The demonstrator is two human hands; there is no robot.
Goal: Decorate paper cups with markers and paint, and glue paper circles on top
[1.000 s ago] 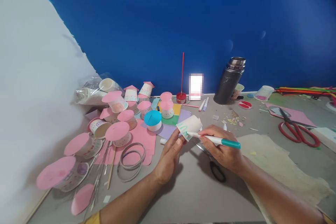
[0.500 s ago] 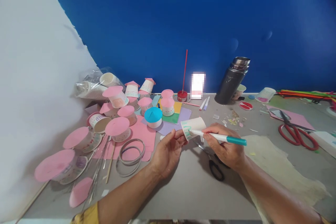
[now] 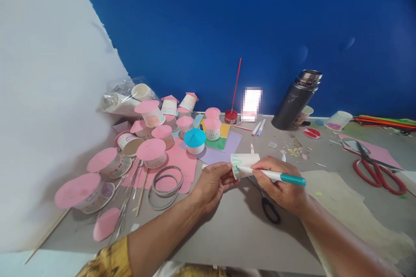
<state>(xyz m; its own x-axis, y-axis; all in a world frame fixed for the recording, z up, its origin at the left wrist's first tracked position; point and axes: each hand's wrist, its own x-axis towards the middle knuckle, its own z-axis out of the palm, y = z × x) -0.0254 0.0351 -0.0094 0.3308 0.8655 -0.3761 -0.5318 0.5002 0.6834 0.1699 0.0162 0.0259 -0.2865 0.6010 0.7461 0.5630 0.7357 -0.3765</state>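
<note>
Left hand (image 3: 211,188) in close, fingers closed on the green-marked end of a smooth white paper cup (image 3: 248,159), a short tapered tube; right hand (image 3: 284,188) pinches a slim plastic marker (image 3: 272,175), nib at the cup's side. The cup's up off the grey table (image 3: 214,238), between the hands, long axis nearly level, green-marked end pointing left; the marker slants gently, teal end right. Further out, a wrinkled pale sheet (image 3: 344,210) and a dark, scuffed cylindrical flask (image 3: 293,103)

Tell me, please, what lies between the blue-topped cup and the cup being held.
Purple paper lies between the blue-topped cup and the held cup, as the head view shows.
</note>
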